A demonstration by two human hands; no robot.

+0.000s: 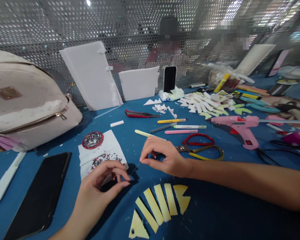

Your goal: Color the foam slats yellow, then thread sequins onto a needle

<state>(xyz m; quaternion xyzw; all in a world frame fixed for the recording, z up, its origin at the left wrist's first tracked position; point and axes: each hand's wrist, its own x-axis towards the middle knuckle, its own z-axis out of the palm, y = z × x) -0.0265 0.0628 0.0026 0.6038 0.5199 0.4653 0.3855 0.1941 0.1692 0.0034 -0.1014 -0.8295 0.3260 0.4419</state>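
A fine, clear-looking strand (135, 169) runs between my two hands; whether it is thread or wire is too small to tell. My right hand (165, 155) pinches its upper end between thumb and forefinger. Close to its lower end, my left hand (102, 183) has thumb and fingertips drawn together. Below them lie yellow foam pieces in a fish shape: a triangular head (138, 226) with a hole, several strips (153, 205) and a notched tail (182, 198). Behind my left hand, white paper (114, 143) carries loose sequins (106, 159) and a red-rimmed round dish (92, 140) of sequins.
Scissors (202, 146) lie behind my right wrist, with markers (181, 132) and a red cutter (141, 114) beyond. A pink glue gun (240, 125) and foam scraps (205, 101) are at right. A black phone (39, 193) and a backpack (29, 103) are at left.
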